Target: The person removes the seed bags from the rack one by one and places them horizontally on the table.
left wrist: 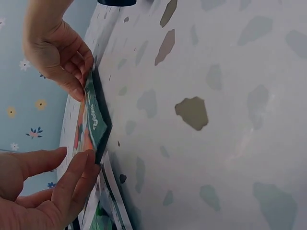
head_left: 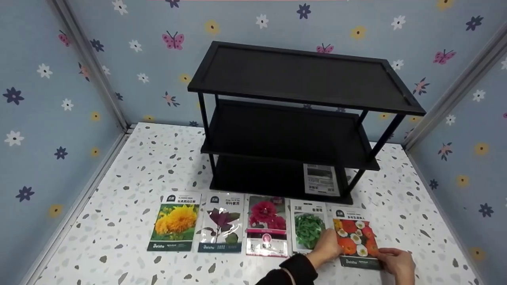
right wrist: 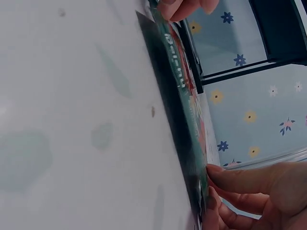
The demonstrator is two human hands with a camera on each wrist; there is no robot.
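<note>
A seed packet with red, orange and white flowers (head_left: 355, 236) is at the right end of a row of packets. My left hand (head_left: 328, 246) pinches its left edge, and my right hand (head_left: 398, 263) grips its lower right edge. In both wrist views the packet's lower edge (left wrist: 98, 125) (right wrist: 184, 103) stands slightly off the tabletop, with a dark shadow under it. Just left of it lies a green-leaf packet (head_left: 309, 229), close by my left hand.
Further left are a pink flower packet (head_left: 266, 213), a purple-leaf packet (head_left: 220, 225) and a yellow flower packet (head_left: 176, 221). Behind the row stands a black three-tier shelf (head_left: 285, 130); a packet (head_left: 321, 180) lies back-side up on its bottom tier. Patterned walls (head_left: 35, 130) enclose the table.
</note>
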